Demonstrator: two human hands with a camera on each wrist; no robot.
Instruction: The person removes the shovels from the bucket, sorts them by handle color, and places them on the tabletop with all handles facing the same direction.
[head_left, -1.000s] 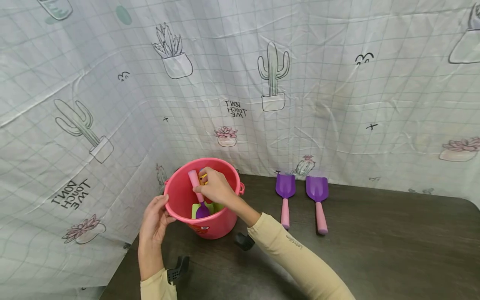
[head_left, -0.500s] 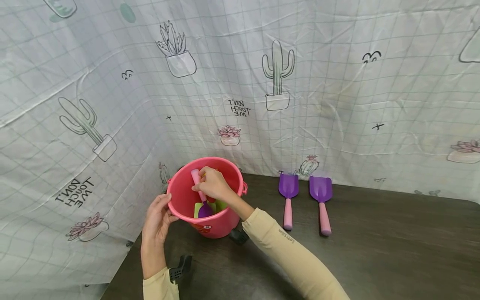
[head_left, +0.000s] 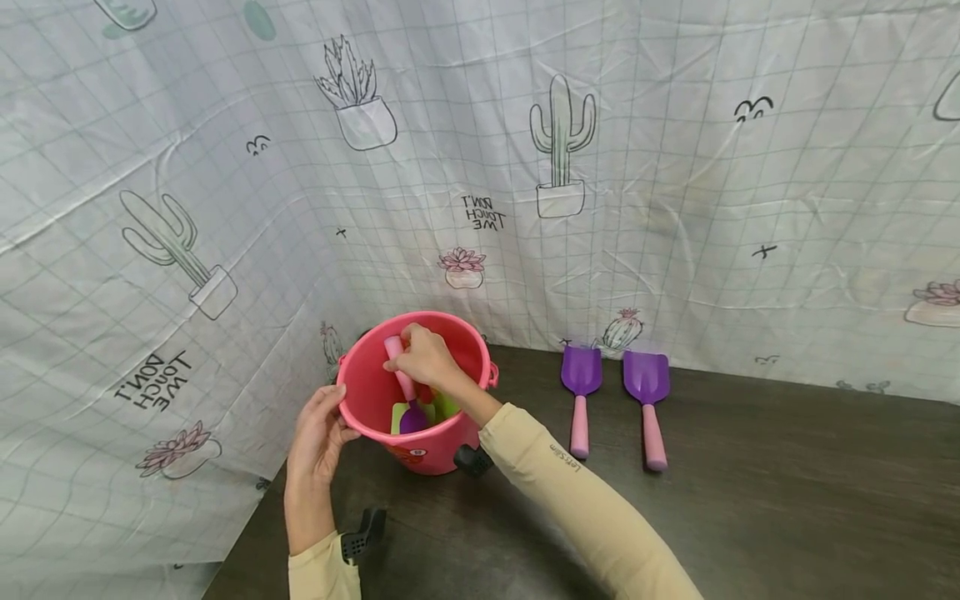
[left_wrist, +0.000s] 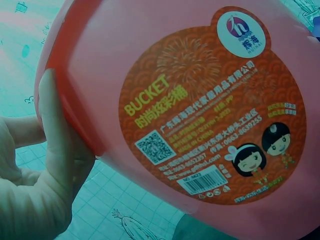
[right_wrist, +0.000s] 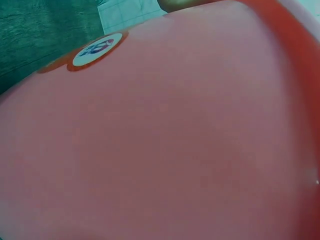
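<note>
A pink bucket (head_left: 442,454) stands slightly tilted on the dark table. My left hand (head_left: 315,433) holds its rim at the left side; in the left wrist view that hand (left_wrist: 40,185) has its thumb along the wall beside the printed label (left_wrist: 215,110). Inside the bucket, my right hand (head_left: 427,358) has its thumb across the pink handle of a purple toy shovel (head_left: 412,419), with the fingertips partly hidden. Green pieces (head_left: 446,407) and something red lie below that hand. In the right wrist view the bucket's wall (right_wrist: 165,130) fills most of the frame.
Two more purple toy shovels, one nearer (head_left: 581,371) and one farther right (head_left: 647,377), lie on the table (head_left: 787,483) with pink handles towards me. A white curtain (head_left: 675,192) printed with cacti hangs behind and to the left.
My right hand has closed over the shovel's handle, its thumb moving across it; a yellow piece visible by the fingers earlier is now hidden. The view has shifted slightly. My left hand stays on the rim.
</note>
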